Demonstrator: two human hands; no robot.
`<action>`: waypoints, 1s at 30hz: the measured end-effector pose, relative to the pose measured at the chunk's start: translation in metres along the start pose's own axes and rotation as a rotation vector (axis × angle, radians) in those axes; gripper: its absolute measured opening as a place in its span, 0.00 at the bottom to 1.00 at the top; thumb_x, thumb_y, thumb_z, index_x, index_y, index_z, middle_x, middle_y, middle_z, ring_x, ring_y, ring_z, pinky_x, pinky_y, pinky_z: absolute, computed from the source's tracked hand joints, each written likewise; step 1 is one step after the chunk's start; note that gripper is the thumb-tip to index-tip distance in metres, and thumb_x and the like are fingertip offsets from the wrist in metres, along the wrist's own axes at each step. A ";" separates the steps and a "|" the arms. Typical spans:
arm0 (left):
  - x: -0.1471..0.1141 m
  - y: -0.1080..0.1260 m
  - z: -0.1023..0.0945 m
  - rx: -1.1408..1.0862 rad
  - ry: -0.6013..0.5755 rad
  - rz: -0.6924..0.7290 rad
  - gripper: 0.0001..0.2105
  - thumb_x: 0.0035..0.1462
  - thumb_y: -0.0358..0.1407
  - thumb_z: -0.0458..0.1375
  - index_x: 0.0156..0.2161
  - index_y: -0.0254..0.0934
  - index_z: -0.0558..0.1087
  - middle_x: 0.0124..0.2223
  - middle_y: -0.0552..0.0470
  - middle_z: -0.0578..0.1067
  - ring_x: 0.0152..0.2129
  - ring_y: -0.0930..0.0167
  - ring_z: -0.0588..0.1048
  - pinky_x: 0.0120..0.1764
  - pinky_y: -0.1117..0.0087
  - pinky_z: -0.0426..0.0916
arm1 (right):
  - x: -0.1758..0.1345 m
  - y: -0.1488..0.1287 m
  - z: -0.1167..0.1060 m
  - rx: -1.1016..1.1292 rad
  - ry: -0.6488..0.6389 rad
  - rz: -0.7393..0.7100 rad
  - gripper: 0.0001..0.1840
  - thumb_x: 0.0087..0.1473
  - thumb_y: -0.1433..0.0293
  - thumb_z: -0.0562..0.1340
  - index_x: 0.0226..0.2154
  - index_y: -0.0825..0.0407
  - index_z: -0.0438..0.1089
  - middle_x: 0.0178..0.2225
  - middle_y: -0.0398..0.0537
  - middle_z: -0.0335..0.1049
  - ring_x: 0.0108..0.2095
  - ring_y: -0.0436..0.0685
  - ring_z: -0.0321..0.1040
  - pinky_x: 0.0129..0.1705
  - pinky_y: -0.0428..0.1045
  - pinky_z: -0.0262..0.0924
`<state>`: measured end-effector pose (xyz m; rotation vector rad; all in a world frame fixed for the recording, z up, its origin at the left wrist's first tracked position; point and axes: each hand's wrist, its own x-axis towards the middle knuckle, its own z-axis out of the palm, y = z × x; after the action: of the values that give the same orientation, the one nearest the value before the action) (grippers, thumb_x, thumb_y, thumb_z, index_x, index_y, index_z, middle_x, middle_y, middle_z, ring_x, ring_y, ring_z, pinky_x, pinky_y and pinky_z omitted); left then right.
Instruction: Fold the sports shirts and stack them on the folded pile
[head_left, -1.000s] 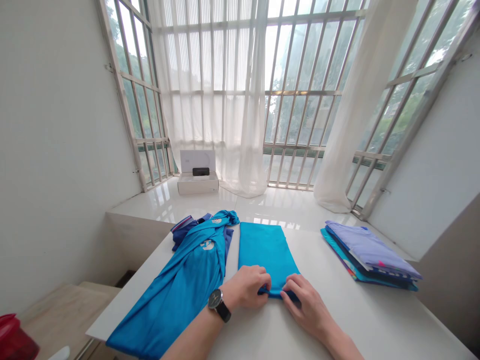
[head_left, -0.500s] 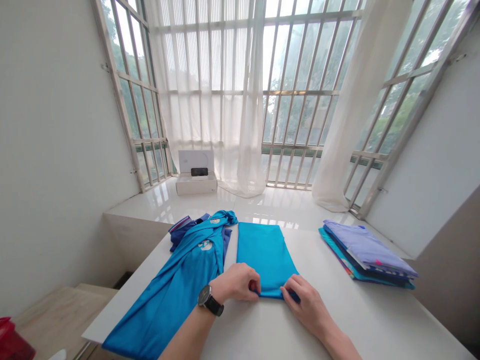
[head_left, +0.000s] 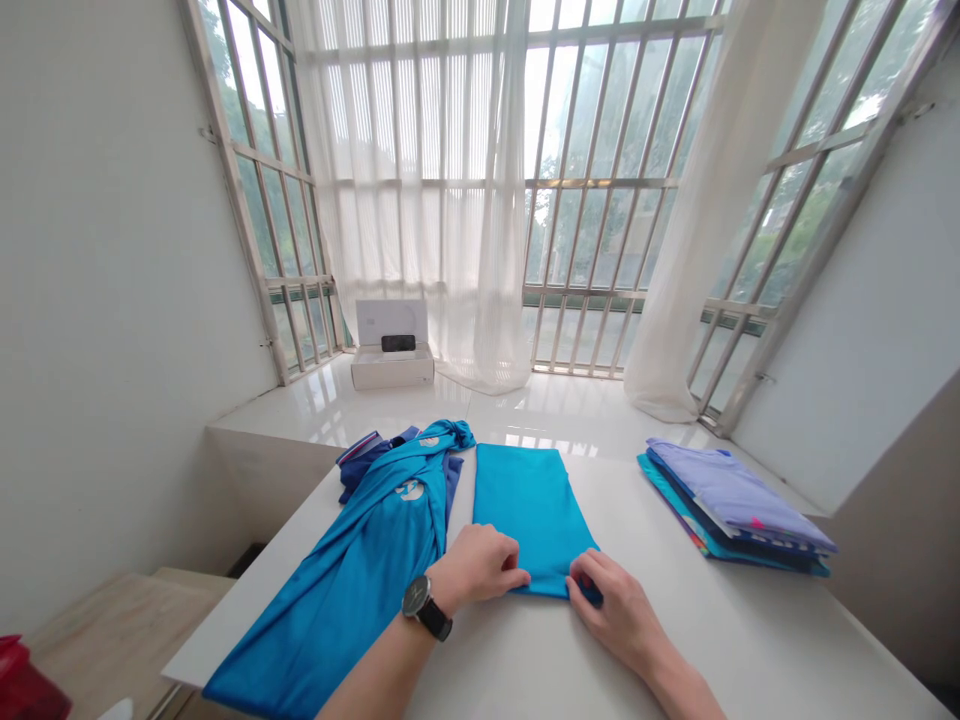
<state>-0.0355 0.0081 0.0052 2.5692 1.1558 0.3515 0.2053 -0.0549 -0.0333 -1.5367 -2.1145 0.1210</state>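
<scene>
A blue garment (head_left: 525,500), folded into a flat rectangle, lies on the white table in front of me. My left hand (head_left: 484,565), with a black-strapped watch on its wrist, is closed at the near left corner of the cloth, thumb along the edge. At the near right corner, the fingers of my right hand (head_left: 607,590) pinch the fabric. Left of the folded piece lies a loose blue garment (head_left: 352,580) with white prints, twisted at its far end. Dark blue clothing (head_left: 360,468) shows from underneath it.
To the right sits a stack of folded clothes (head_left: 739,500), a lavender piece on top. On the window ledge stands an open white box (head_left: 391,370) with a black device (head_left: 398,343) in it. A red object (head_left: 26,680) shows at lower left, below the table's edge.
My left hand has shifted slightly right along the near edge, its thumb now stretched further along the cloth. My right hand has moved very slightly right, still pinching its corner.
</scene>
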 end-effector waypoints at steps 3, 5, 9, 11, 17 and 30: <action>0.000 -0.003 -0.002 -0.023 -0.042 -0.036 0.15 0.54 0.49 0.63 0.29 0.39 0.78 0.28 0.52 0.79 0.25 0.70 0.73 0.24 0.72 0.52 | 0.000 0.001 -0.002 0.000 -0.018 0.017 0.11 0.62 0.65 0.54 0.29 0.48 0.65 0.29 0.44 0.68 0.30 0.54 0.66 0.34 0.48 0.60; 0.000 -0.006 -0.006 -0.052 -0.083 -0.064 0.14 0.54 0.49 0.64 0.28 0.39 0.78 0.28 0.52 0.79 0.25 0.70 0.74 0.24 0.73 0.53 | -0.001 0.002 -0.003 -0.001 -0.028 0.030 0.10 0.61 0.66 0.54 0.29 0.48 0.64 0.29 0.43 0.68 0.29 0.53 0.66 0.33 0.48 0.60; -0.003 -0.013 -0.015 -0.079 -0.142 -0.110 0.12 0.52 0.46 0.63 0.28 0.39 0.78 0.28 0.52 0.79 0.26 0.70 0.74 0.23 0.74 0.54 | -0.001 0.004 -0.007 0.001 -0.031 0.057 0.09 0.59 0.67 0.55 0.28 0.48 0.64 0.28 0.42 0.67 0.28 0.53 0.65 0.32 0.47 0.59; -0.004 -0.014 -0.018 -0.070 -0.148 -0.112 0.12 0.52 0.45 0.63 0.28 0.39 0.78 0.28 0.52 0.79 0.26 0.70 0.74 0.23 0.74 0.55 | -0.002 0.005 -0.008 -0.004 -0.026 0.061 0.08 0.59 0.67 0.55 0.28 0.48 0.64 0.28 0.42 0.68 0.28 0.52 0.65 0.32 0.47 0.59; -0.001 0.004 -0.004 -0.059 0.062 0.001 0.11 0.64 0.42 0.54 0.42 0.40 0.77 0.42 0.50 0.80 0.39 0.66 0.77 0.40 0.69 0.69 | 0.000 0.003 -0.006 -0.072 -0.001 0.042 0.11 0.61 0.65 0.56 0.27 0.48 0.65 0.25 0.40 0.68 0.25 0.51 0.65 0.30 0.46 0.57; 0.006 0.008 0.039 0.105 0.118 0.018 0.26 0.71 0.49 0.38 0.68 0.45 0.57 0.70 0.45 0.57 0.67 0.56 0.54 0.66 0.46 0.45 | 0.034 0.016 0.034 -0.269 -0.082 0.054 0.29 0.65 0.59 0.48 0.63 0.54 0.62 0.66 0.56 0.58 0.67 0.64 0.53 0.65 0.61 0.54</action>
<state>-0.0124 0.0010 -0.0273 2.6825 1.2234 0.4634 0.1956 -0.0106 -0.0562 -1.7699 -2.2259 -0.0864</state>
